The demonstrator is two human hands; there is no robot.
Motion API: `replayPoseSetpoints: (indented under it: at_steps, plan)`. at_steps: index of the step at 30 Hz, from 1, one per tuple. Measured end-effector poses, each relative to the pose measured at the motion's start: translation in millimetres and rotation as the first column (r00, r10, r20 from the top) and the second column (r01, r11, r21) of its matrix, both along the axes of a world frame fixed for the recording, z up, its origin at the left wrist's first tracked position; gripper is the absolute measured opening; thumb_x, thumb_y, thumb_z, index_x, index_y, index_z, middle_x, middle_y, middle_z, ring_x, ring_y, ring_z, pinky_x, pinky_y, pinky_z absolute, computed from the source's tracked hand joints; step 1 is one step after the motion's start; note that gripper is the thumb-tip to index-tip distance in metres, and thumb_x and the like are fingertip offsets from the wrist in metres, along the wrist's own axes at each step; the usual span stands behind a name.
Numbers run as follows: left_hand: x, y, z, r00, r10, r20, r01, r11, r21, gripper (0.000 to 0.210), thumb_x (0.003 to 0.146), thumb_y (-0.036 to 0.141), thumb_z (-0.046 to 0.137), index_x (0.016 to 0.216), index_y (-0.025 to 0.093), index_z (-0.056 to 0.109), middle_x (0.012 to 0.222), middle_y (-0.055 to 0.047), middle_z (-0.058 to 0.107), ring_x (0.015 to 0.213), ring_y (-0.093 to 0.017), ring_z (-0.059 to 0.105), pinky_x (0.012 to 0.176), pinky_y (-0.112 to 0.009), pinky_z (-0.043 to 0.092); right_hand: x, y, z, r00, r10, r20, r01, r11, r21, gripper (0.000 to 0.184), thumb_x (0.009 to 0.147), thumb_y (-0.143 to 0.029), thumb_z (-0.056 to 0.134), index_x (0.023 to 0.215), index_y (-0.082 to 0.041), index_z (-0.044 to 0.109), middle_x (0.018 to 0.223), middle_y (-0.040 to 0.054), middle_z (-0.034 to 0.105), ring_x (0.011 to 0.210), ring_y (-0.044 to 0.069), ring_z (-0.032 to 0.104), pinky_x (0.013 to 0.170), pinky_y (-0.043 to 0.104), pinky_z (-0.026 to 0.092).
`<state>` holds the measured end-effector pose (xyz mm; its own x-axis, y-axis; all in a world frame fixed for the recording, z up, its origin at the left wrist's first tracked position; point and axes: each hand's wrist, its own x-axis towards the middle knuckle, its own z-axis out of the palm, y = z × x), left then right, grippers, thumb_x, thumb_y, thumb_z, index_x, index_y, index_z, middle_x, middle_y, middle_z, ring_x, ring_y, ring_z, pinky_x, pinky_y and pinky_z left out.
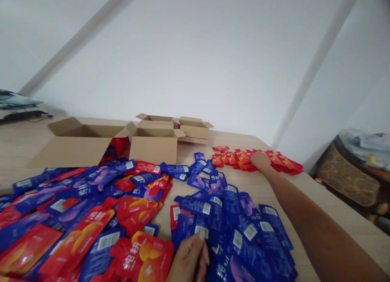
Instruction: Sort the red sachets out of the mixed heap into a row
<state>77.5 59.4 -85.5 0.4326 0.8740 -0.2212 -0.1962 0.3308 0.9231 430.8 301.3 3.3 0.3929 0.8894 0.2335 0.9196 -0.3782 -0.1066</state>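
Observation:
At the bottom centre, my left hand (190, 257) has its fingers curled in, with the thumb tip over a blue pouch (188, 225) that shows a barcode. My right hand (260, 160) reaches far out to the right and rests at a row of overlapping red pouches (237, 157); its fingers are hidden by the hand and the pouches. Between my two arms lies a spread of blue pouches (234, 229), mostly barcode side up. To the left of my left hand is a red pouch (149, 259) with orange fruit printed on it.
A mixed heap of red and blue pouches (88, 217) covers the table's left side. Behind it stand open cardboard boxes (153, 148), (73, 150), with others (195, 132) further back. A patterned chair-like item (350, 172) stands beyond the table's right edge.

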Motion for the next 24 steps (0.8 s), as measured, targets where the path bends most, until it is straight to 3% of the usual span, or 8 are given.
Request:
replayPoseSetpoints:
  at_steps: [1, 3, 5, 7, 13, 20, 24]
  plan:
    - [0.3, -0.2, 0.0, 1.0, -0.001, 0.005, 0.001, 1.0, -0.002, 0.064, 0.066, 0.081, 0.039, 0.058, 0.018, 0.05, 0.024, 0.009, 0.032, 0.021, -0.005, 0.022, 0.027, -0.017, 0.015, -3.0, -1.0, -4.3, 0.998, 0.038, 0.042, -0.038, 0.999, 0.017, 0.04, 0.092, -0.032, 0.043, 0.116, -0.003, 0.055, 0.109, 0.0248, 0.059, 0.108, 0.032, 0.055, 0.086, 0.046, 0.044]
    - [1.0, -0.3, 0.0, 1.0, 0.004, 0.013, -0.004, 1.0, -0.007, 0.064, 0.066, 0.081, 0.039, 0.058, 0.018, 0.05, 0.024, 0.009, 0.032, 0.02, -0.005, 0.022, 0.026, -0.017, 0.016, -6.4, -3.8, -16.9, 0.947, 0.255, 0.197, -0.265, 0.964, 0.021, 0.048, 0.09, -0.041, 0.044, 0.127, -0.012, 0.05, 0.125, 0.0214, 0.053, 0.12, 0.034, 0.045, 0.094, 0.05, 0.037]
    - [1.9, -0.2, -0.1, 1.0, 0.011, 0.019, -0.011, 1.0, -0.02, 0.064, 0.065, 0.082, 0.04, 0.057, 0.019, 0.049, 0.023, 0.009, 0.032, 0.02, -0.005, 0.022, 0.026, -0.017, 0.015, -4.0, -5.8, -33.0, 0.789, 0.49, 0.37, -0.5, 0.862, -0.076, 0.055, 0.085, -0.049, 0.049, 0.133, -0.023, 0.046, 0.139, 0.0139, 0.042, 0.13, 0.034, 0.032, 0.1, 0.054, 0.028]
    - [2.7, 0.1, -0.3, 1.0, 0.011, 0.022, -0.011, 1.0, -0.029, 0.065, 0.064, 0.083, 0.04, 0.056, 0.019, 0.049, 0.023, 0.008, 0.032, 0.019, -0.006, 0.022, 0.025, -0.018, 0.015, 3.6, -5.6, -48.7, 0.674, 0.582, 0.455, -0.569, 0.802, -0.183, 0.06, 0.082, -0.051, 0.052, 0.136, -0.027, 0.043, 0.146, 0.0101, 0.034, 0.134, 0.035, 0.025, 0.102, 0.058, 0.021]
    - [1.4, 0.2, 1.6, 1.0, 0.014, 0.004, -0.014, 1.0, -0.004, 0.064, 0.065, 0.082, 0.039, 0.057, 0.019, 0.049, 0.023, 0.008, 0.032, 0.02, -0.006, 0.022, 0.027, -0.018, 0.016, 21.5, 6.2, -71.4, 0.661, 0.521, 0.54, -0.537, 0.831, -0.145, 0.052, 0.089, -0.043, 0.042, 0.139, -0.027, 0.039, 0.144, 0.0101, 0.038, 0.133, 0.033, 0.028, 0.101, 0.058, 0.024]
    - [-2.6, -1.1, 9.8, 1.0, 0.012, -0.02, -0.011, 0.999, 0.035, 0.062, 0.07, 0.077, 0.041, 0.057, 0.018, 0.051, 0.027, 0.008, 0.033, 0.025, -0.005, 0.023, 0.032, -0.019, 0.015, 16.4, 12.9, -71.8, 0.698, 0.486, 0.526, -0.515, 0.851, -0.101, 0.05, 0.089, -0.042, 0.042, 0.137, -0.027, 0.042, 0.143, 0.011, 0.039, 0.132, 0.034, 0.028, 0.099, 0.058, 0.026]
    - [-2.8, -3.1, 11.6, 0.998, 0.053, -0.036, -0.051, 0.998, 0.048, 0.061, 0.073, 0.074, 0.041, 0.057, 0.017, 0.052, 0.03, 0.008, 0.033, 0.028, -0.005, 0.024, 0.036, -0.02, 0.014, -9.9, 14.4, -64.3, 0.675, 0.535, 0.508, -0.594, 0.803, -0.057, 0.058, 0.088, -0.048, 0.042, 0.139, -0.02, 0.039, 0.145, 0.0139, 0.035, 0.134, 0.034, 0.024, 0.105, 0.056, 0.016]
